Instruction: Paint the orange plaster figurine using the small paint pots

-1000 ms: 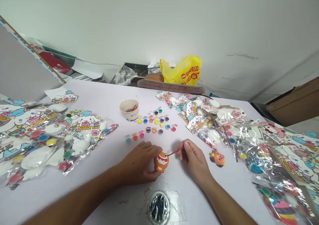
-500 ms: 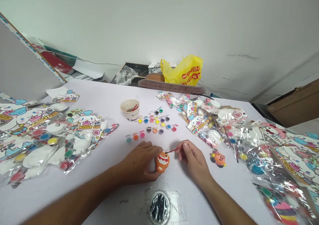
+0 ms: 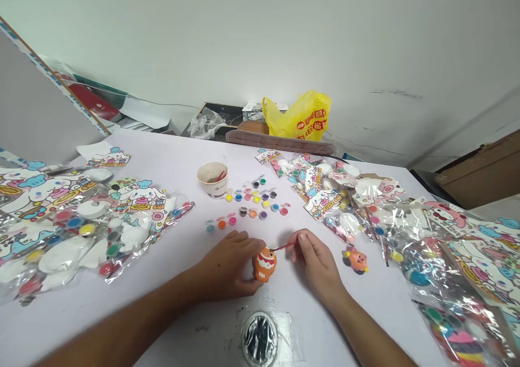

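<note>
We see our left hand (image 3: 231,264) bare, with a small dark spot (image 3: 219,264) on its back, and our right hand (image 3: 316,263) bare too, its thumbnail (image 3: 301,237) showing. Our left forearm (image 3: 150,310) and right forearm (image 3: 361,323) are bare as far as they show, slimmer toward the wrists.

the left hand (image 3: 231,267) is just left of the orange figurine (image 3: 265,267) and grips it, back of the hand up, fingers bent toward its far side and thumb at its near side. the left forearm (image 3: 154,314), bare, slants in from the near left of the figurine, its wrist almost straight. the right hand (image 3: 317,267) is to the right of the figurine, near but apart from it, thumb and forefinger pinched on the red brush (image 3: 287,245), other fingers curled in. the right forearm (image 3: 361,323), also bare, slants in from the figurine's near right.
</note>
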### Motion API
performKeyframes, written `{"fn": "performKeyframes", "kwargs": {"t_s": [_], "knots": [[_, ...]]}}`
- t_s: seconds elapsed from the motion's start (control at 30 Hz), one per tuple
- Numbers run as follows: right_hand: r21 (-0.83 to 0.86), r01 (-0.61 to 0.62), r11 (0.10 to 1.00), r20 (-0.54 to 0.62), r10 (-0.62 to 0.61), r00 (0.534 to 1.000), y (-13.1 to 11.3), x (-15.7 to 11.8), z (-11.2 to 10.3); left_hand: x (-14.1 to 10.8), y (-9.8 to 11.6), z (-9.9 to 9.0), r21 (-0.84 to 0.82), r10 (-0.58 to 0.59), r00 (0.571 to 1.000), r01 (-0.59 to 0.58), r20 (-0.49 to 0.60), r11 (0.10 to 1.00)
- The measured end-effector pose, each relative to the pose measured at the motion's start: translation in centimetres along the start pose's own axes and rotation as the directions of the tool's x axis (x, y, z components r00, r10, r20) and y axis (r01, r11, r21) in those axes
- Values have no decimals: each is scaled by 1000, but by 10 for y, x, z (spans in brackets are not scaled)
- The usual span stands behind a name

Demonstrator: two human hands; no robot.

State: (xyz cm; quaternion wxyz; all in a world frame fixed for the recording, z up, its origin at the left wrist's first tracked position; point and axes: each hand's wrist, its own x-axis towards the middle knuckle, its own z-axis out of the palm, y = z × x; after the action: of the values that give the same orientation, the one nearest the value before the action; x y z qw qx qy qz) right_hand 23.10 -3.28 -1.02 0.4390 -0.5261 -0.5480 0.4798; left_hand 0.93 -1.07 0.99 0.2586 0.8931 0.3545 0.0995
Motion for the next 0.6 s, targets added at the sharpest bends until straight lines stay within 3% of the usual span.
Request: {"fn": "performKeyframes", "kwargs": {"t_s": [0.6], "knots": [[68,-24,997,-41,27,999,-4,2,-2,-1,-2,1,-1,3,1000,-3,-14,1000]]}}
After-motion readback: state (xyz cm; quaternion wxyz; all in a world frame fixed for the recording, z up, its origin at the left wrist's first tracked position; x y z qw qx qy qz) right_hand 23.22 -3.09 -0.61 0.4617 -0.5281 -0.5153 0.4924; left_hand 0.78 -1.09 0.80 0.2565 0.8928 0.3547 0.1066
